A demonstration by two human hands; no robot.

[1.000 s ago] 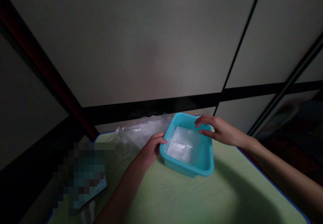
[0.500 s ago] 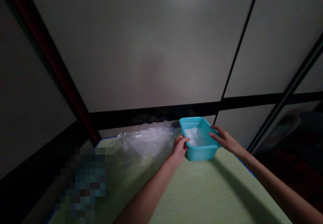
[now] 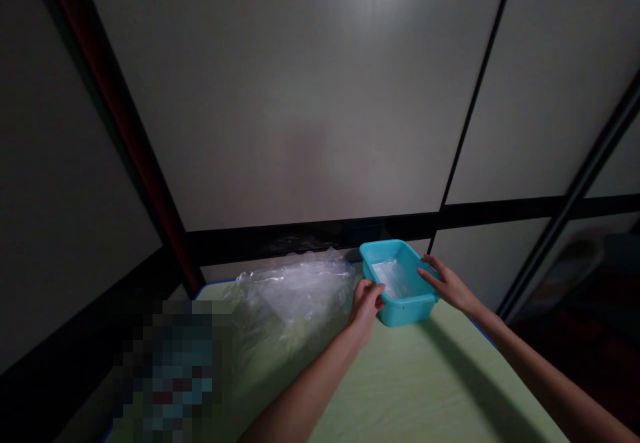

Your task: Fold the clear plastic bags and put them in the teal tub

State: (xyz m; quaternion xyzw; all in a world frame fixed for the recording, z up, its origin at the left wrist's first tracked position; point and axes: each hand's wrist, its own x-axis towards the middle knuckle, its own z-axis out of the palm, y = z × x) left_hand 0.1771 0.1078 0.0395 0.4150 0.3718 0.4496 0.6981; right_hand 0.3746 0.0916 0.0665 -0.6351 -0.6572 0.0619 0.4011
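Note:
A turquoise plastic basin point(image 3: 409, 312) stands at the far right part of the green tabletop, close to the cabinet. Inside it, on the bottom, lies a clear, shiny plastic piece point(image 3: 393, 275) whose kind I cannot make out. My left hand point(image 3: 367, 304) grips the near left corner of the basin, its fingers curled at the rim. Across from it, my right hand point(image 3: 447, 286) holds the right rim, thumb and fingers on either side of the edge. To the left of the basin, crumpled clear plastic sheeting point(image 3: 300, 290) is spread on the table.
Behind the table point(image 3: 400, 390) rises a pale cabinet front point(image 3: 310, 110) with a black horizontal band. At the lower left is a pixelated bluish object point(image 3: 175, 370). Dark, indistinct things fill the right edge of the view.
The camera view has shifted slightly, so everything sits a little lower and to the right. Both hands remain at the basin, with little other visible change.

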